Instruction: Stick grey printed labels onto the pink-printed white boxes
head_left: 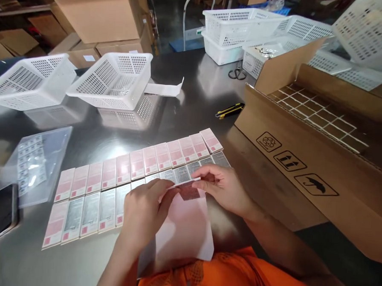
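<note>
We hold one small pink box (188, 190) at the mouth of a white envelope-like bag (181, 232), just in front of the rows of small boxes (134, 178) that lie flat on the steel table (194, 87). Our left hand (142, 213) has the fingers closed in a pinch on the bag's top edge and the box's left end; our right hand (223, 187) pinches the box's right end w/ thumb and fingers bent over it. The step in hand looks like sliding this box into the bag, approx. halfway in, we judge. The next move calls for keeping the mouth open and pushing the box straight down, w/o bending the thin paper. Right of the rows stands an open carton (309, 136) w/ dividers inside; behind the rows are white baskets (114, 79) and a yellow cutter (229, 110); left of the rows lie a clear sleeve (32, 164) and a phone (0, 212).
</note>
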Demonstrator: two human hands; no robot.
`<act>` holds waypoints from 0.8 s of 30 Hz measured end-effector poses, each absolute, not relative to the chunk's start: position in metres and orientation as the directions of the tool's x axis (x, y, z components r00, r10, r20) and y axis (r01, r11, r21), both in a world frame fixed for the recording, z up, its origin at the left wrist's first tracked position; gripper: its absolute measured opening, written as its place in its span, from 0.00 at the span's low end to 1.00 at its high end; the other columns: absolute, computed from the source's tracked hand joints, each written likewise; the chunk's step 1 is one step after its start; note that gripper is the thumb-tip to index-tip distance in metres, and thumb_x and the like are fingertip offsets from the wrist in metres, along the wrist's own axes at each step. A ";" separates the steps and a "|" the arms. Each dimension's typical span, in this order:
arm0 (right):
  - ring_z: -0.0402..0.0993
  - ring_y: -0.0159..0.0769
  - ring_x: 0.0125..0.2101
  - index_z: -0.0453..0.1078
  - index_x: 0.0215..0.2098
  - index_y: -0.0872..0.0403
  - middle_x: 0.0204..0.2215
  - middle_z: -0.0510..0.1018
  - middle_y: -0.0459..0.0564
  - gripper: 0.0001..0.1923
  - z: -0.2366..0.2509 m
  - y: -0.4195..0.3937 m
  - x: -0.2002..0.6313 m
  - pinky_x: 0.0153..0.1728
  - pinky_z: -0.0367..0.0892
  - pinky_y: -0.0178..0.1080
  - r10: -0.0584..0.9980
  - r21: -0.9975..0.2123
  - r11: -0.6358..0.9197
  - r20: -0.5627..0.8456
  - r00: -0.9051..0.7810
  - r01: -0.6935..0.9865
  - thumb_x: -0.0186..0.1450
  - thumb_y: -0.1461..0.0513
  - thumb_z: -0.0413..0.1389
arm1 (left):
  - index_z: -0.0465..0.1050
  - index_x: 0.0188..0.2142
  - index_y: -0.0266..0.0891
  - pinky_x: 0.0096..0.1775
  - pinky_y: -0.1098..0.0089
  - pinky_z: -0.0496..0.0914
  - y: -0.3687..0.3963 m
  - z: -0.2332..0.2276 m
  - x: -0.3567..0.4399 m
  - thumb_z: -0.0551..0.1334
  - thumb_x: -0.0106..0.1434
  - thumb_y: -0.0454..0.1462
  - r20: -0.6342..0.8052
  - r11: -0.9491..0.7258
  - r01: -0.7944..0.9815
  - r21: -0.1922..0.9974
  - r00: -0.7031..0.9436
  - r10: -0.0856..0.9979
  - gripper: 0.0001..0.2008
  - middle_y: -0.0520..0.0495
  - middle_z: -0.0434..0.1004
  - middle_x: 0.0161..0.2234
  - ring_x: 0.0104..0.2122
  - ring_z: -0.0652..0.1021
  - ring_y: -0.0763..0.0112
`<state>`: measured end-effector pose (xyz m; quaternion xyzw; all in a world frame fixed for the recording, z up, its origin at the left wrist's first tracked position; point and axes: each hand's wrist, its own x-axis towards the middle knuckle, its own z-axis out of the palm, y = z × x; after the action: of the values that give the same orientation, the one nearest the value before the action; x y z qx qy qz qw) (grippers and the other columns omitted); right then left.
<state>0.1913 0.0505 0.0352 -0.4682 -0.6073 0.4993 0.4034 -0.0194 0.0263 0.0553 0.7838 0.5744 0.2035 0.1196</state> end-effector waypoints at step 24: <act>0.76 0.32 0.35 0.78 0.37 0.50 0.33 0.80 0.48 0.10 0.026 0.050 0.202 0.39 0.73 0.36 0.755 -0.616 0.629 0.631 -0.181 0.475 0.66 0.70 0.58 | 0.77 0.31 0.44 0.25 0.70 0.56 0.023 0.048 0.000 0.59 0.68 0.41 0.268 -0.318 0.906 0.280 0.244 0.932 0.11 0.54 0.77 0.23 0.21 0.74 0.70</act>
<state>0.2022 0.0499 0.0257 -0.4070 -0.7552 0.1416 0.4940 0.0004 0.0231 0.0476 0.7880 0.5830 0.1950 0.0334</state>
